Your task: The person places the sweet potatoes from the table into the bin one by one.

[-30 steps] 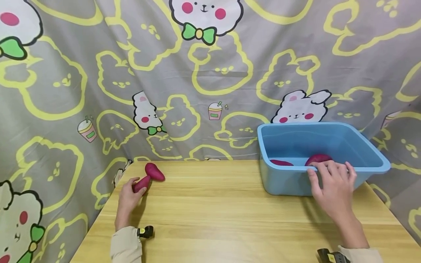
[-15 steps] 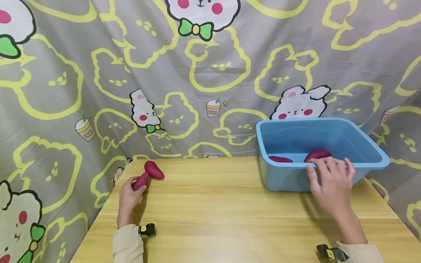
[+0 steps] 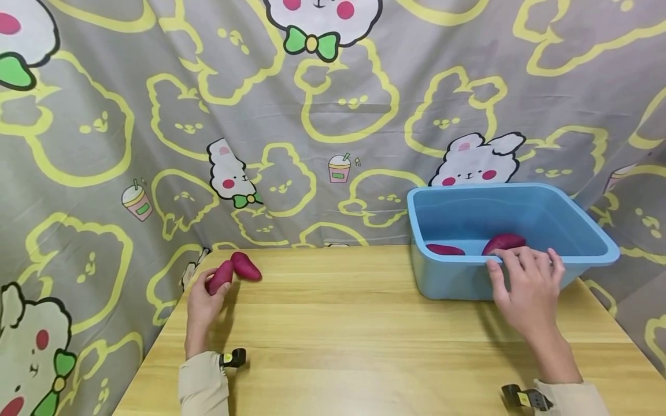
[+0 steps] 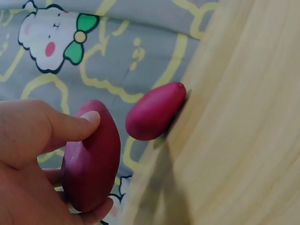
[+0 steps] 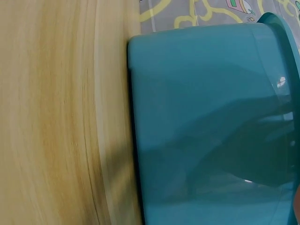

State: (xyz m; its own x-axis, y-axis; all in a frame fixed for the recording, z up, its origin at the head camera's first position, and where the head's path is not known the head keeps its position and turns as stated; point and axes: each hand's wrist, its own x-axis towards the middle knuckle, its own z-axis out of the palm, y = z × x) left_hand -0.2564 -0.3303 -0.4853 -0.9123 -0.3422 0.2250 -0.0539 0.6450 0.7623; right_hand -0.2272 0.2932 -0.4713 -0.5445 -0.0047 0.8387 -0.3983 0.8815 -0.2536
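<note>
My left hand [image 3: 204,306] grips a purple-red sweet potato [image 3: 220,277] at the table's far left corner. In the left wrist view, the thumb lies across the held sweet potato [image 4: 92,164] and fingers wrap beneath it. A second sweet potato [image 3: 245,267] lies on the table just beyond, a small gap away. On the right, my right hand [image 3: 531,294] holds the front rim of a blue plastic bin [image 3: 452,280], fingers hooked over the edge and thumb outside. Inside the bin lie two more sweet potatoes, one at left [image 3: 444,249] and one near the fingers [image 3: 504,241], both partly hidden by the front wall.
A light wooden table [image 3: 333,335] carries everything. Behind it and along the sides hangs a grey curtain [image 3: 322,127] with cartoon prints, close to the table's back edge and the bin. The right wrist view shows mostly the bin's outer wall [image 5: 201,93].
The left hand has drawn its sweet potato slightly up and away from the other one, which it touched before. The right hand stays on the bin's rim.
</note>
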